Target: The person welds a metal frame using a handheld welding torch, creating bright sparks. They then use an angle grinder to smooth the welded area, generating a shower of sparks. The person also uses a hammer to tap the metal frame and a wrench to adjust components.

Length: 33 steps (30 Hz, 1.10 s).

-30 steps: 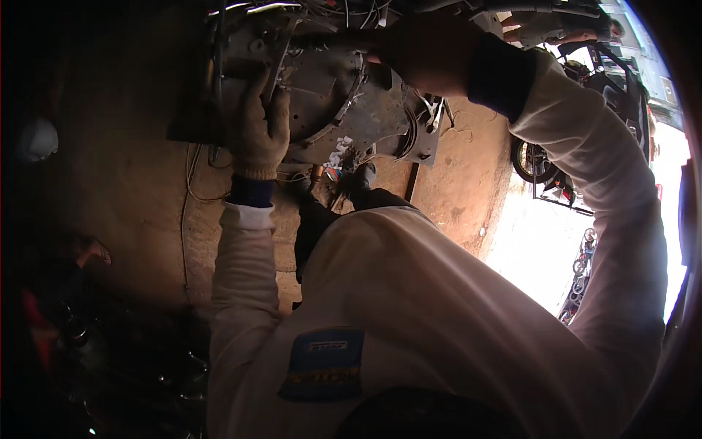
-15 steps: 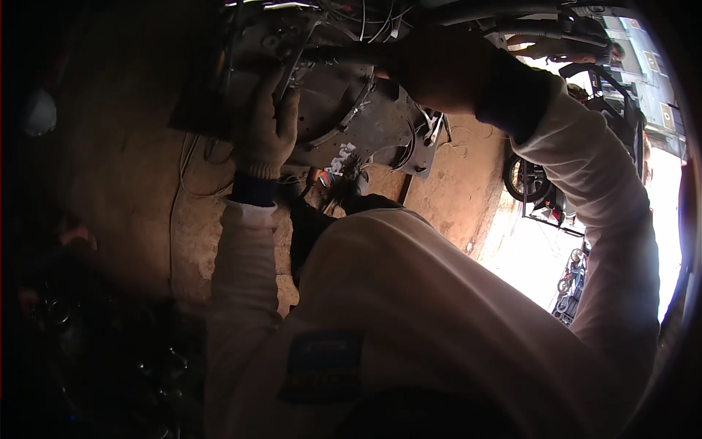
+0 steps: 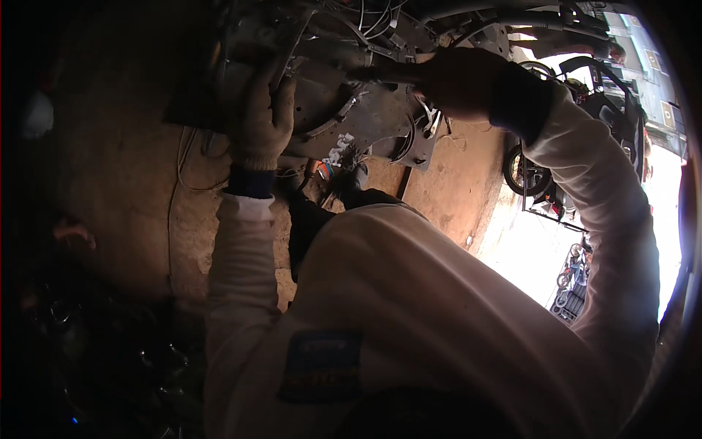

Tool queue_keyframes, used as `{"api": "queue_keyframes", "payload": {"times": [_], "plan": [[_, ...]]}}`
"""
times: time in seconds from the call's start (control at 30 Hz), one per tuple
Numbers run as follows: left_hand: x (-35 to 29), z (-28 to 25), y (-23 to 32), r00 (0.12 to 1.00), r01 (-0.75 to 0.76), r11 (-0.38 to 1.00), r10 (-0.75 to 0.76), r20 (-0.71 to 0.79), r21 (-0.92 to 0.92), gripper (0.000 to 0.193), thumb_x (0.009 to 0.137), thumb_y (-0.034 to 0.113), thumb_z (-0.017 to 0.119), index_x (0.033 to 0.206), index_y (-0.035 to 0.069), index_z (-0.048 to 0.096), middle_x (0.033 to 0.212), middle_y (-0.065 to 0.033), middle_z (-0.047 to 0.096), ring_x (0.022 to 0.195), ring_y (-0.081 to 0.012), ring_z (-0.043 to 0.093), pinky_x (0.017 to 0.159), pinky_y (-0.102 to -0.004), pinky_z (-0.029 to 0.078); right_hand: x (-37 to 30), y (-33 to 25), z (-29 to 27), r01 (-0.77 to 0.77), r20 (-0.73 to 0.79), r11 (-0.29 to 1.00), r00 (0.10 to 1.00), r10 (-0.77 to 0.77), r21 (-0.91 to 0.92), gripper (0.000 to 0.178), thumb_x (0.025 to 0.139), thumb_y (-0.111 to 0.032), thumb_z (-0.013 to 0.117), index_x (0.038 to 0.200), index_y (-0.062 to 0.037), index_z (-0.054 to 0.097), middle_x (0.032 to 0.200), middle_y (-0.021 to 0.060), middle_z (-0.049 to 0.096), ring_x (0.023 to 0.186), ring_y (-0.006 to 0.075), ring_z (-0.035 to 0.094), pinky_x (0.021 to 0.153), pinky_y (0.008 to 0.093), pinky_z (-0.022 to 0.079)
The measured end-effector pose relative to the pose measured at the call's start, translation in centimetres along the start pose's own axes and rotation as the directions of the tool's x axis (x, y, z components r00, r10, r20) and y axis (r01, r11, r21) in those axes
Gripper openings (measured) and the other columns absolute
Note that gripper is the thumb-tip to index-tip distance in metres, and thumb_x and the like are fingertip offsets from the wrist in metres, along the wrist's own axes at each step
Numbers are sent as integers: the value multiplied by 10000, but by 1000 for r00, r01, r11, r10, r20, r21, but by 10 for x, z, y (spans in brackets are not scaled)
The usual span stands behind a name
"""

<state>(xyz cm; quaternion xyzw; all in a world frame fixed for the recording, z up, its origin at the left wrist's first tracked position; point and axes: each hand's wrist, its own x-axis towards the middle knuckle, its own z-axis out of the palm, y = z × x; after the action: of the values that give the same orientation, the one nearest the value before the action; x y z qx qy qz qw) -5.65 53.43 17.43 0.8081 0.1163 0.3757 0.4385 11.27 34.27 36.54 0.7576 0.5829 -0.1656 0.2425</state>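
Observation:
My left hand point(image 3: 265, 124), in a pale knit glove, is at a dark metal frame. A thin metal bar point(image 3: 296, 45) runs down into the gap between its thumb and fingers; the fingertips are lost in shadow. My right hand point(image 3: 464, 82) is closed round a dark, elongated tool point(image 3: 387, 72) that points left over the metal plate point(image 3: 380, 124); its exact kind is too dark to make out. The plate carries a curved metal strip point(image 3: 333, 121) and white patches.
Thin wires and cables point(image 3: 373, 22) cross the frame's top. A loose cable point(image 3: 179, 164) lies on the brown floor point(image 3: 453, 183). My feet stand below the plate, near a small orange-and-blue object point(image 3: 324, 170). A motorcycle wheel point(image 3: 526, 174) stands at right; another person's arm point(image 3: 559, 47) shows at upper right.
My right hand and the dark tool have moved down and to the right, away from my left hand. My left hand stays at nearly the same place on the frame.

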Motion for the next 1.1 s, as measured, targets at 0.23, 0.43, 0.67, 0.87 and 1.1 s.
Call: {"api": "queue_keyframes", "payload": {"times": [0.23, 0.43, 0.67, 0.87, 1.1], "plan": [[-2, -6, 2, 998, -52, 991, 56, -34, 127, 364, 939, 164, 705, 1254, -4, 638, 1065, -140, 720, 939, -244, 711, 828, -337, 562, 12, -9, -118, 63, 342, 987, 933, -110, 146, 558, 978, -265, 650, 1500, -243, 454, 1141, 158, 707, 1016, 314, 687, 854, 410, 557], [-6, 5, -9, 999, 34, 999, -33, -15, 12, 365, 932, 168, 705, 1254, 9, 637, 1047, -144, 725, 908, -267, 715, 817, -361, 564, -4, -3, -13, -44, 25, 996, 999, 46, -80, 530, 1031, -196, 531, 1527, -325, 399, 1101, 108, 713, 1003, 254, 697, 835, 401, 597], [-2, 1, -4, 997, -67, 988, 70, -17, 137, 353, 951, 165, 690, 1254, -4, 632, 1059, -142, 726, 928, -229, 714, 815, -335, 563, 7, 6, -42, 77, -161, 971, 980, -115, -227, 497, 1033, -239, 539, 1506, -341, 429, 1096, 98, 710, 955, 243, 705, 817, 381, 593], [1, -1, 0, 999, -28, 988, 30, -12, 151, 342, 944, 165, 702, 1235, -5, 643, 1027, -134, 725, 892, -219, 709, 795, -329, 562, -4, -11, -22, -113, 175, 993, 978, 117, -35, 483, 1033, -214, 516, 1488, -361, 451, 1050, 121, 720, 953, 261, 717, 816, 414, 593], [7, 0, 6, 995, -85, 995, 87, -44, 45, 357, 936, 170, 698, 1256, 27, 634, 989, -141, 741, 872, -297, 729, 790, -361, 579, 1, -4, -35, -43, 34, 999, 998, 44, -19, 478, 1040, -230, 512, 1500, -339, 439, 1074, 136, 719, 977, 269, 711, 840, 419, 581]]}}
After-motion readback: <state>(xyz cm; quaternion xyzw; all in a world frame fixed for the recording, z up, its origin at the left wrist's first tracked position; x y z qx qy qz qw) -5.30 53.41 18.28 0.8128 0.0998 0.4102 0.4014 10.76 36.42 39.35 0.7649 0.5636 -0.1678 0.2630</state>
